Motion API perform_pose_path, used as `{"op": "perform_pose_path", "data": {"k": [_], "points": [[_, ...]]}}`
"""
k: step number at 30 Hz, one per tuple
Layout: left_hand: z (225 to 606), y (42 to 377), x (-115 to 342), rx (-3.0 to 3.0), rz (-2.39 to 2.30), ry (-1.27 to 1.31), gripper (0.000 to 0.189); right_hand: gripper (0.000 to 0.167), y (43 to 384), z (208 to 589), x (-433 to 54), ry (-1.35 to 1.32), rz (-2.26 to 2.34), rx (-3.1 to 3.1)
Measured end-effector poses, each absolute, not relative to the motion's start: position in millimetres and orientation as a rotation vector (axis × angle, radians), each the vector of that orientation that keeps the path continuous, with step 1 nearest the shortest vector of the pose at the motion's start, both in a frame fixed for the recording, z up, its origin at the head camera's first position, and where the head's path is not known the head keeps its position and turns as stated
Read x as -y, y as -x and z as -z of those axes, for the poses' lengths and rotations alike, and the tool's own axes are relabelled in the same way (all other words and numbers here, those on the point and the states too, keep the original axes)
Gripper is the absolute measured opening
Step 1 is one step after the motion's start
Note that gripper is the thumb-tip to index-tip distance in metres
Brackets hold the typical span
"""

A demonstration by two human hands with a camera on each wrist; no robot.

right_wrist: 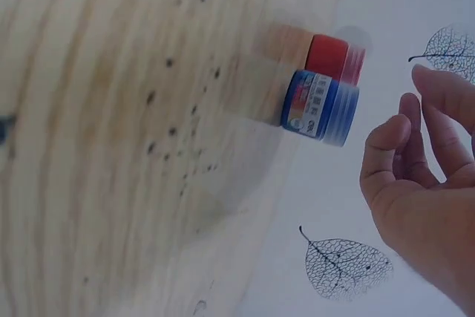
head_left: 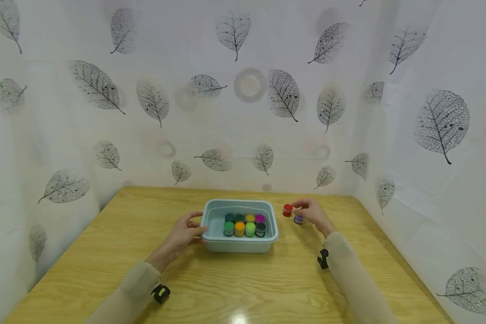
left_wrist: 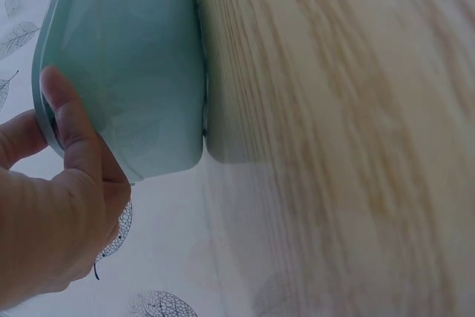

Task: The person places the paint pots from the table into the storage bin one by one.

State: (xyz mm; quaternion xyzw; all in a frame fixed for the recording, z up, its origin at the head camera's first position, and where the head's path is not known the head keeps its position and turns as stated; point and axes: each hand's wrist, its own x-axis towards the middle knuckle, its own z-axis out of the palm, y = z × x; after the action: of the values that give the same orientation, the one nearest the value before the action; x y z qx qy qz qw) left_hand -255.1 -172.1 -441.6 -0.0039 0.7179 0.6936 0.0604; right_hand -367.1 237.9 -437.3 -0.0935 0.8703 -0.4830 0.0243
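A pale green plastic tub (head_left: 240,246) stands on the table with several small paint jars in it, among them an orange jar (head_left: 239,229) and a yellow-green jar (head_left: 249,230). My left hand (head_left: 185,230) pinches the tub's left rim; in the left wrist view the fingers (left_wrist: 74,128) lie on the outer wall below the lip. On the right, my right hand (head_left: 313,215) hovers by a red paint jar (head_left: 287,210) and a blue paint jar (head_left: 299,219). In the right wrist view its loosely bent fingers hold nothing, apart from the blue jar (right_wrist: 312,105) and red jar (right_wrist: 330,57).
The wooden table (head_left: 235,283) has a light grain. Behind it and along both sides hangs a white curtain (head_left: 235,135) printed with grey leaves. Black wrist cameras (head_left: 160,293) sit under both forearms.
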Motion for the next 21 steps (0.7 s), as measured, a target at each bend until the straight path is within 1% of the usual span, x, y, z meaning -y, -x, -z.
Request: {"op": "perform_pose_path", "data": {"k": [3,12,21], "points": [[442.3,256.0,172.7,-2.174,-2.096,-0.011,0.062,0.03,366.6,439.0,-242.6,0.338,1.448,-2.726],[442.8,255.8,172.5,-2.178,-2.098,-0.031,0.062,0.039,367.6,445.7,-252.2,0.255,1.406,-2.732],[444.9,257.3,172.8,-2.176,-2.104,-0.006,0.06,0.039,366.7,451.2,-257.8,0.271,1.457,-2.609]]}}
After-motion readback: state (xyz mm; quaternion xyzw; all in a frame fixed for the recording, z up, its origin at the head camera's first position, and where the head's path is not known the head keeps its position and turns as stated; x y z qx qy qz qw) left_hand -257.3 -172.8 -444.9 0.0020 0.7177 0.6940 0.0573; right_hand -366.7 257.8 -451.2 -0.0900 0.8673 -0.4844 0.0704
